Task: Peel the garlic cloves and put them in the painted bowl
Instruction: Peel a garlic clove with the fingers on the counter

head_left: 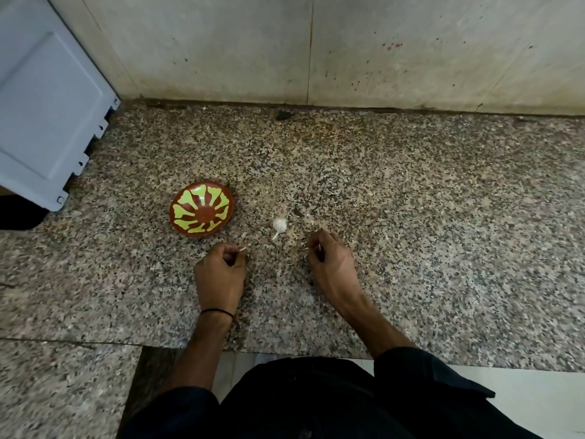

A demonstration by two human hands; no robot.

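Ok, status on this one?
Left hand pinching a pale sliver, right hand likewise. Garlic bulb on granite counter, untouched. Painted bowl empty. Nothing in the way.

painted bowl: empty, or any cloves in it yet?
Empty. The painted bowl shows only its green-and-red pattern inside; the garlic lies on the counter beside it, not touching.

a speckled granite slab point(411, 217) spreads under and all round the fingers point(229, 250). beyond them rises a pale stone wall point(221, 52), dotted with dark stains, with one vertical seam point(310, 49). far left of the fingers stands a blue-grey panel point(47, 106). nearer than them, past the slab's edge, lie white tiles point(522, 394). the light is soft and dim.
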